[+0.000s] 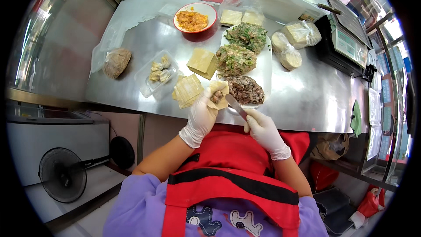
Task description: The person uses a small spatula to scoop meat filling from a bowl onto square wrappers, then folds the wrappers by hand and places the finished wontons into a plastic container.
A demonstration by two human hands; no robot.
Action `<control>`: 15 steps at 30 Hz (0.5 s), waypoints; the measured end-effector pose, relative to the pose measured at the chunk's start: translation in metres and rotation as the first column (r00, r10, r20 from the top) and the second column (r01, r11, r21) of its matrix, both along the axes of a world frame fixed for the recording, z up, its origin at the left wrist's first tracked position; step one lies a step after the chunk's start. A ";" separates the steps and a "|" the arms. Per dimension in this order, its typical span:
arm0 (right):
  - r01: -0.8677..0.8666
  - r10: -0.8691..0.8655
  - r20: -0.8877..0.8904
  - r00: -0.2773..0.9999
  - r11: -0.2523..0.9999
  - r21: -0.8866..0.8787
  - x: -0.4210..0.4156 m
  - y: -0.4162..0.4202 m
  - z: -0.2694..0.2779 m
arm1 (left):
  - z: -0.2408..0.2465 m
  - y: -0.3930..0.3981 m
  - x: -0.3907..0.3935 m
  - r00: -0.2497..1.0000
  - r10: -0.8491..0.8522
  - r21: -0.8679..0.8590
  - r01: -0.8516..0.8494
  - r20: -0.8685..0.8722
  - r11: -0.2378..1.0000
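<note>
My gloved left hand holds a square dough wrapper with a dab of dark meat filling on it. In my gloved right hand is a flat metal spatula, its tip at the wrapper's right edge. Just beyond, a white tray carries a mound of dark minced filling and two green-flecked mounds of filling. Loose wrappers lie left of my left hand, with a thicker wrapper stack behind them. Folded dumplings sit in a clear plastic container.
A red-rimmed bowl of orange filling stands at the back. Bagged wrappers lie right of the tray, near a weighing scale. A tub of white powder is at the back right. A tied bag rests far left.
</note>
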State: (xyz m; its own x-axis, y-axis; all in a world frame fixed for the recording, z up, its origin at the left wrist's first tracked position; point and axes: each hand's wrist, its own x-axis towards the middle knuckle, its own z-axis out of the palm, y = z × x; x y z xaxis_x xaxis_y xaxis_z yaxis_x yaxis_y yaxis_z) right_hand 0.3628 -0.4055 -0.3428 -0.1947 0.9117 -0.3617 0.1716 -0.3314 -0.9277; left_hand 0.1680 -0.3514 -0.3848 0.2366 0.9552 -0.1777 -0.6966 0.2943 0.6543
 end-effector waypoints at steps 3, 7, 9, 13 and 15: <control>0.003 -0.016 -0.098 0.995 0.992 -0.130 -0.003 0.002 -0.007 | -0.006 -0.010 0.016 0.963 0.008 0.209 0.051 -0.271 0.976; -0.018 -0.040 -0.213 0.976 0.965 -0.262 0.002 -0.001 -0.001 | 0.001 0.009 0.003 0.671 0.214 0.557 0.348 -0.710 0.754; -0.033 -0.044 -0.258 0.965 0.957 -0.287 0.000 -0.004 0.008 | 0.018 0.026 0.011 0.513 0.468 0.692 0.475 -0.720 0.544; -0.107 -0.052 -0.424 0.904 0.934 -0.342 0.005 -0.001 0.016 | 0.007 0.028 0.016 0.565 0.311 0.595 0.433 -0.764 0.677; -0.110 -0.075 -0.466 0.882 0.928 -0.357 0.005 0.000 0.012 | 0.017 0.013 0.020 0.726 0.066 0.377 0.275 -0.684 0.884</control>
